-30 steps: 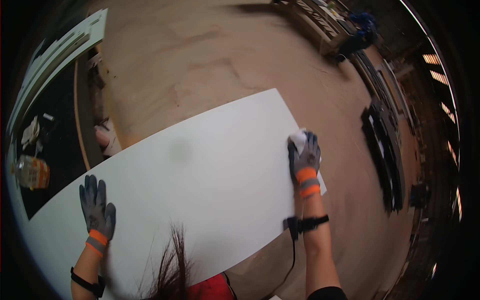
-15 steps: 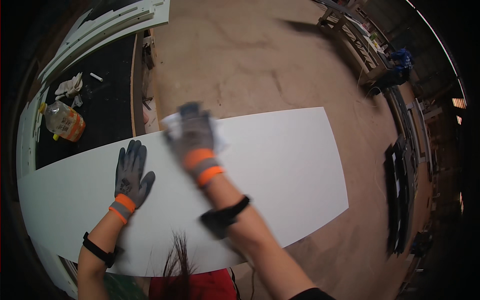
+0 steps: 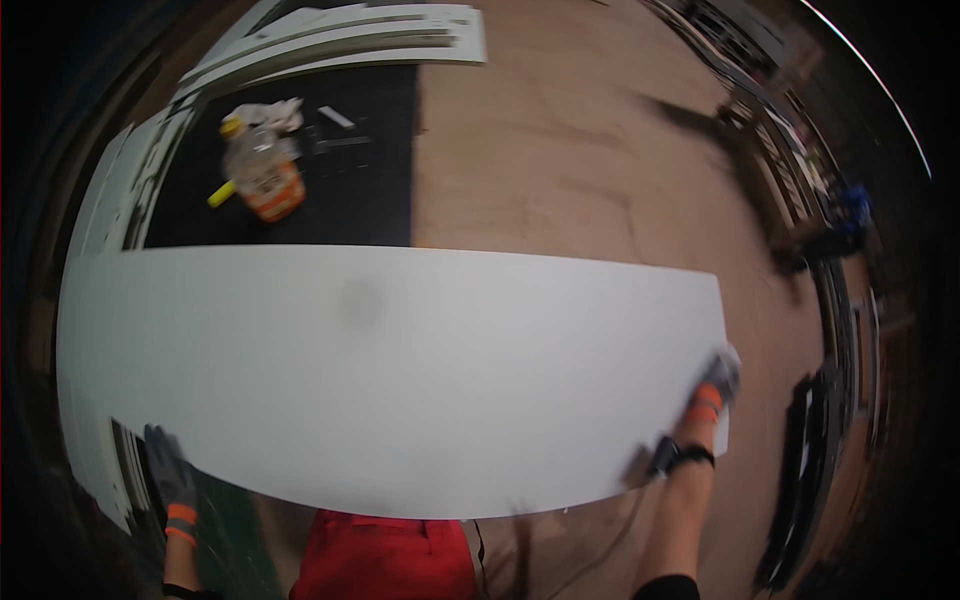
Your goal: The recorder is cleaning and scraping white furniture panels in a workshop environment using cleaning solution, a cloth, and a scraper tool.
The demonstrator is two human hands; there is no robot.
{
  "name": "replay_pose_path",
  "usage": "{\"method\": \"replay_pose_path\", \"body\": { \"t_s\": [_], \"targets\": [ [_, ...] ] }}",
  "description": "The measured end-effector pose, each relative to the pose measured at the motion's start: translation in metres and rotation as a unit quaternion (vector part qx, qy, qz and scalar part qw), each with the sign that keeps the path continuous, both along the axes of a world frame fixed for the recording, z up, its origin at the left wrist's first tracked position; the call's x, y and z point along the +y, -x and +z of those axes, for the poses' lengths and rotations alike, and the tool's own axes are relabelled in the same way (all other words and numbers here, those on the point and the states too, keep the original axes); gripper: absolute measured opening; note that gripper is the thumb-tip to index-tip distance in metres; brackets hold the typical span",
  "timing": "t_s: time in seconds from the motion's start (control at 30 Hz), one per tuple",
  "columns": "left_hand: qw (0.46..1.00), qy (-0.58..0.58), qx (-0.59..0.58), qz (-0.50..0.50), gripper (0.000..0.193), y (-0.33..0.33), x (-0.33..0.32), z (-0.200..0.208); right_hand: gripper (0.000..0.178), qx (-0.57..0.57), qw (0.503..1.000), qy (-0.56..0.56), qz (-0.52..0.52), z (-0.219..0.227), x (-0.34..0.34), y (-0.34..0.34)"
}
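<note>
A long white panel (image 3: 400, 380) lies across in front of me. At its right end my right hand (image 3: 716, 378), in a grey glove with an orange cuff, is closed on a white cloth (image 3: 735, 355), of which only a little shows past the fingers. The hand is slightly blurred. My left hand (image 3: 170, 468), gloved the same way, is at the panel's near edge on the left. Its fingers point away from me, stretched out, and I see nothing held in them.
Beyond the panel, a black surface (image 3: 350, 200) bears a clear bottle with an orange label (image 3: 268, 178), a pale glove or rag (image 3: 275, 115) and a small white stick (image 3: 337, 118). White boards (image 3: 400, 45) are stacked behind. A workbench (image 3: 765, 160) stands far right; dark boards (image 3: 795, 480) lie below it.
My right hand has swept with the cloth from the panel's far edge to its right end. My left hand has drawn back from the panel's surface to its near left edge. The view has shifted.
</note>
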State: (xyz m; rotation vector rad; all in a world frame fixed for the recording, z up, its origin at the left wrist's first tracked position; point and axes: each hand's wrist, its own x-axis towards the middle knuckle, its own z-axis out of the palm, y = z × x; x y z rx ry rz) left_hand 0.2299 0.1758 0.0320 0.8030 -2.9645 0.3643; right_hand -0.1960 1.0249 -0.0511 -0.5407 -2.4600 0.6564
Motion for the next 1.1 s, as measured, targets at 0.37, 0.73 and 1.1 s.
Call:
{"method": "replay_pose_path", "body": {
  "t_s": [0.37, 0.73, 1.1],
  "targets": [
    [0.951, -0.042, -0.29, 0.1, 0.089, 0.014, -0.128, -0.002, 0.074, -0.03, 0.666, 0.744, -0.046, -0.043, -0.178, -0.403],
    [0.956, -0.073, -0.105, -0.263, 0.055, -0.006, -0.249, -0.064, 0.071, -0.227, 0.572, 0.776, 0.137, 0.036, -0.409, -0.374],
    [0.957, 0.071, -0.151, -0.237, 0.067, -0.023, -0.251, -0.068, 0.054, 0.023, 0.733, 0.675, 0.083, 0.031, -0.402, -0.334]
  ]
}}
